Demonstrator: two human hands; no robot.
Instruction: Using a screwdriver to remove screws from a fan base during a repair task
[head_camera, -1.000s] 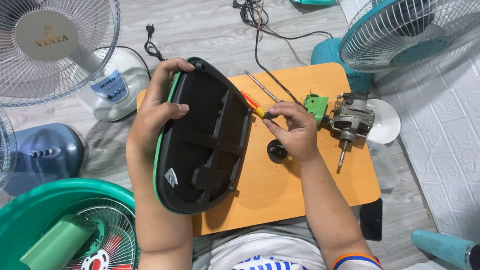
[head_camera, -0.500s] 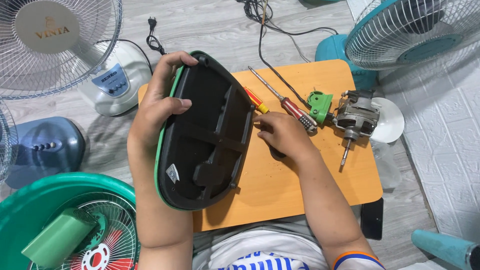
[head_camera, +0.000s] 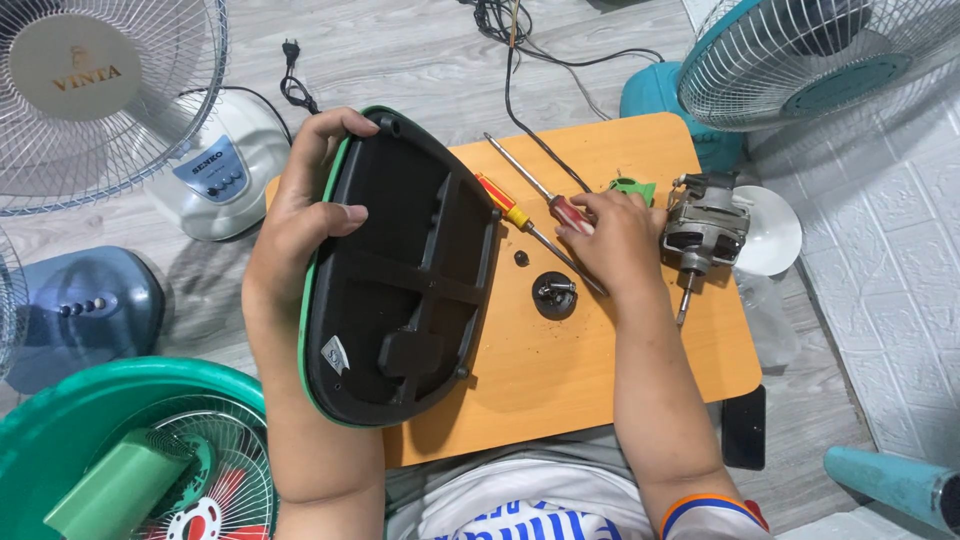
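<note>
Right hand (head_camera: 615, 240) shifted onto red-handled screwdriver (head_camera: 560, 208), seemingly gripping; left hand (head_camera: 300, 225) holds fan base (head_camera: 400, 270).

Both forearms are bare from the wrist up to the elbow, with no watch, ring or glove on the left hand (head_camera: 300, 225) or the right hand (head_camera: 615, 235). Near the right elbow a short sleeve (head_camera: 712, 512) shows, white with an orange band and a thin blue line along its hem. Between the arms sits a white shirt front (head_camera: 520, 510) carrying bold blue printed shapes, above pale grey fabric at the lap.
</note>
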